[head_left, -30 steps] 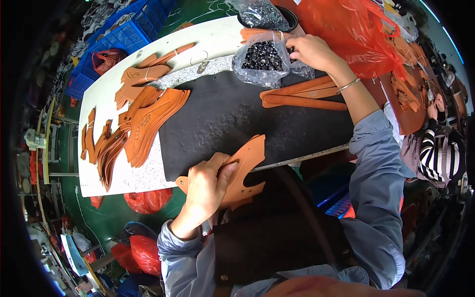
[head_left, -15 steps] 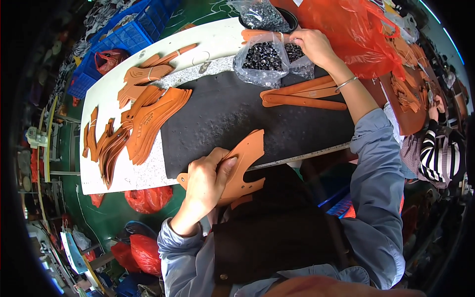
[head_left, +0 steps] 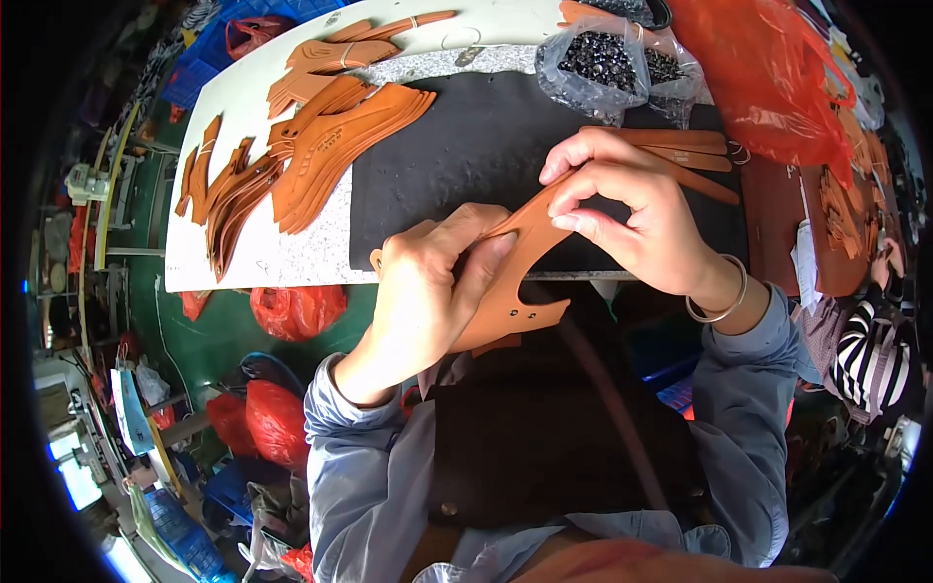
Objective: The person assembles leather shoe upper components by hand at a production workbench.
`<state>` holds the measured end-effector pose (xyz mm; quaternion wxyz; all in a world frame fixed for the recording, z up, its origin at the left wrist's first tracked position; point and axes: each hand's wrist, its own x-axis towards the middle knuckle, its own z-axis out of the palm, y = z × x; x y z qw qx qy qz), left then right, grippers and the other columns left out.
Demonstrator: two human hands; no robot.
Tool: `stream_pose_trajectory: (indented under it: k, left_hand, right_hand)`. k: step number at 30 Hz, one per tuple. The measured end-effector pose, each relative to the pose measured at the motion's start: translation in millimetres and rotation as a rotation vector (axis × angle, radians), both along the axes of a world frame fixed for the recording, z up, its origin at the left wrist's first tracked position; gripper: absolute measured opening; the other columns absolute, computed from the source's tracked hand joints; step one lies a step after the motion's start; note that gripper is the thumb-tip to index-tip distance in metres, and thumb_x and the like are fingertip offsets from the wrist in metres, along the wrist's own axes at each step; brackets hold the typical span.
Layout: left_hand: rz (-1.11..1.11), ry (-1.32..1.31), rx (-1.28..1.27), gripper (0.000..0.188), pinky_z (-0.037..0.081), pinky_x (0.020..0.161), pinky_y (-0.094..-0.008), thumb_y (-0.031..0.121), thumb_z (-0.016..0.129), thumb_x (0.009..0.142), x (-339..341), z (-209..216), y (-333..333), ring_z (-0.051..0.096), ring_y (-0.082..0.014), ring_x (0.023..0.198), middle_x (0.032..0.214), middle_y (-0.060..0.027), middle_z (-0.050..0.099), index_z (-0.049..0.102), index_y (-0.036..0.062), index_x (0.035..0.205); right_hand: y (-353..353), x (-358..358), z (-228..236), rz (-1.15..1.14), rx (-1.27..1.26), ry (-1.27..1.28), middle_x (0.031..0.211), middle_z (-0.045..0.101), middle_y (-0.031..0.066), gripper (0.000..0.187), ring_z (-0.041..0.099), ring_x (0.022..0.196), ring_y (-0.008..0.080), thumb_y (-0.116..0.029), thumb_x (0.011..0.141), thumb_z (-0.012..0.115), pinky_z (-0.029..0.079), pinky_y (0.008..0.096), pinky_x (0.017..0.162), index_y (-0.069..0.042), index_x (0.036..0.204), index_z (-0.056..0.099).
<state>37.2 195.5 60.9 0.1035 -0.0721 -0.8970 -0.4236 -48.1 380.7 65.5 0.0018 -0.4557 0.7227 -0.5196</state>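
Note:
My left hand (head_left: 423,282) is closed round a tan leather cut piece (head_left: 520,257) with a curved notch, held over the table's front edge. Two small dark studs or holes show on its lower arm. The far end of that piece is between the fingers and thumb of my right hand (head_left: 632,209), which wears a bangle. Any small part in those fingertips is hidden. Beyond my right hand lie long tan leather strips (head_left: 685,151) on a black mat (head_left: 457,136). Clear plastic bags of shiny black small parts (head_left: 593,63) stand at the mat's far edge.
Stacked leather pieces (head_left: 340,155) and banded bundles (head_left: 335,58) cover the left of the white table (head_left: 311,219). A large red plastic bag (head_left: 768,87) is at the far right. Another person in a striped top (head_left: 865,355) sits at the right.
My right hand has come back from the bags of black parts to the far end of the leather piece. My left hand keeps its hold. The view has shifted.

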Motion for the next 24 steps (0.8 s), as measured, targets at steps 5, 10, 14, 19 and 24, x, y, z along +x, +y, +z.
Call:
stream_pose_trajectory:
  k: [5,10,14,19,24]
  left_hand:
    - [-0.005,0.038,-0.017,0.011,0.043,0.048,-0.0292,0.012,0.064,0.079,5,2,0,0.055,-0.0187,0.051,0.059,-0.0068,0.058,0.062,0.0061,0.087]
    - [-0.033,0.064,0.058,0.015,0.042,0.050,-0.0309,0.013,0.069,0.074,9,2,-1,0.051,-0.0214,0.052,0.062,-0.0082,0.059,0.060,0.0024,0.078]
    - [-0.044,0.089,0.062,0.015,0.042,0.049,-0.0305,0.014,0.070,0.073,9,4,0,0.050,-0.0207,0.051,0.061,-0.0080,0.058,0.060,0.0028,0.076]
    - [-0.035,0.047,0.057,0.018,0.042,0.049,-0.0303,0.016,0.071,0.073,3,1,0,0.051,-0.0200,0.051,0.059,-0.0075,0.058,0.059,0.0026,0.072]
    - [0.004,0.162,0.225,0.024,0.045,0.051,-0.0265,0.012,0.072,0.072,-8,-8,10,0.055,-0.0162,0.053,0.065,-0.0085,0.058,0.055,0.0012,0.084]
  right_hand:
    - [-7,12,3,-0.153,0.055,0.248,0.084,0.055,0.0065,0.014,0.054,0.078,0.0188,0.002,0.071,0.064,0.044,0.0292,0.064,-0.001,0.079,0.053]
    - [-1,14,7,-0.124,0.011,0.287,0.089,0.051,0.0096,0.025,0.054,0.072,0.0190,0.009,0.062,0.067,0.045,0.0277,0.061,-0.002,0.075,0.049]
    - [1,13,4,-0.096,-0.026,0.191,0.091,0.053,0.0121,0.024,0.056,0.078,0.0204,0.009,0.061,0.066,0.046,0.0282,0.067,-0.003,0.069,0.046]
    - [1,9,-2,-0.074,-0.092,0.109,0.084,0.051,0.0097,0.025,0.055,0.074,0.0182,0.010,0.063,0.066,0.044,0.0266,0.063,-0.003,0.069,0.045]
    - [-15,7,-7,-0.025,-0.120,-0.061,0.077,0.057,0.0066,0.017,0.057,0.069,0.0159,0.006,0.070,0.066,0.044,0.0242,0.061,-0.002,0.072,0.051]
